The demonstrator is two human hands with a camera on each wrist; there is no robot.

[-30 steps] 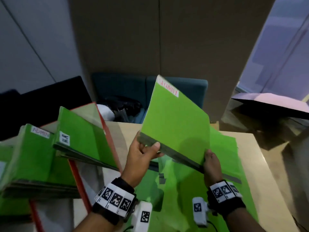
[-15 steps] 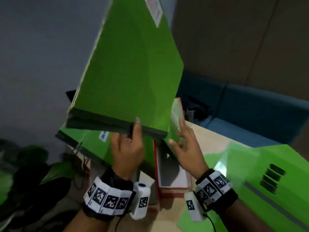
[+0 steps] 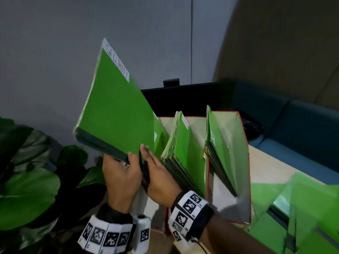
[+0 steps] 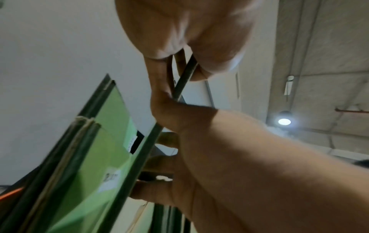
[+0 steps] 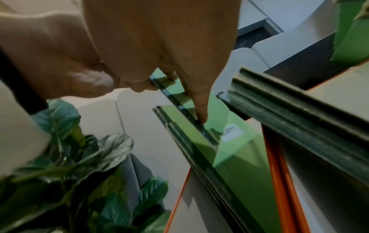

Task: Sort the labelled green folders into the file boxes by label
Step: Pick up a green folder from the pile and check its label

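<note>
My left hand (image 3: 126, 169) pinches the dark spine corner of a green folder (image 3: 117, 110) with a white SECURITY label (image 3: 117, 61), and holds it tilted above the leftmost file box. In the left wrist view, thumb and fingers (image 4: 159, 88) clamp the folder's thin edge (image 4: 183, 75). My right hand (image 3: 157, 173) lies just right of it, fingers straight against the folders in that box. My index finger (image 5: 199, 110) touches a folder's edge (image 5: 207, 137) there. Two further folder stacks, the middle stack (image 3: 185, 153) and the right stack (image 3: 220, 149), stand in the red-edged file boxes (image 3: 245, 162).
Loose green folders (image 3: 302, 208) lie on the pale table (image 3: 266, 167) at the right. A large-leafed plant (image 3: 27, 180) crowds the left side. A black monitor (image 3: 183, 98) stands behind the boxes, with a blue sofa (image 3: 293, 125) beyond the table.
The SECURITY folder has come down and left toward the leftmost box. My right hand left the box rim and now presses on the folders beside my left hand.
</note>
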